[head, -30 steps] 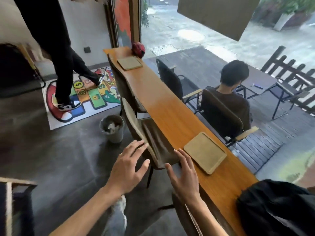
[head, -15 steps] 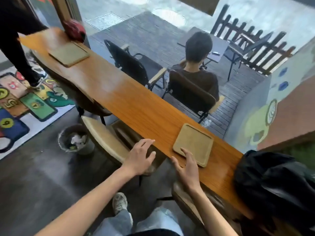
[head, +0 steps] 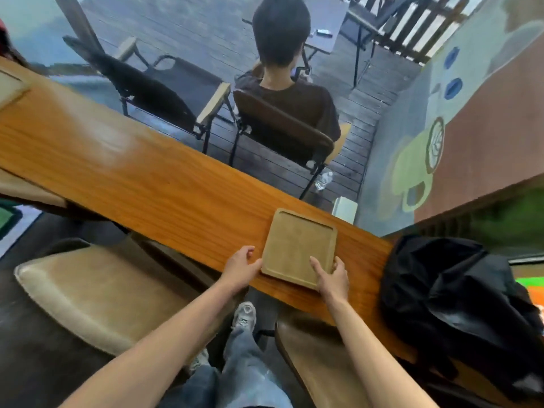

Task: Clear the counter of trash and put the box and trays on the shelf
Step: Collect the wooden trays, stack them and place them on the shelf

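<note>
At lower centre of frame, tray (head: 298,247) lies flat on counter (head: 141,175); left hand (head: 241,267) curls its grip against the near-left corner, right hand (head: 331,276) pinches the near-right edge. Step: tray pickup. Next: a level lift.

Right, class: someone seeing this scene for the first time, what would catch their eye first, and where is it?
First, the square tan tray on the long wooden counter, with the left hand at its near left corner and the right hand gripping its near right corner. Next, a seated person beyond the counter, back to the camera. Then the black bag heaped on the counter's right end.
</note>
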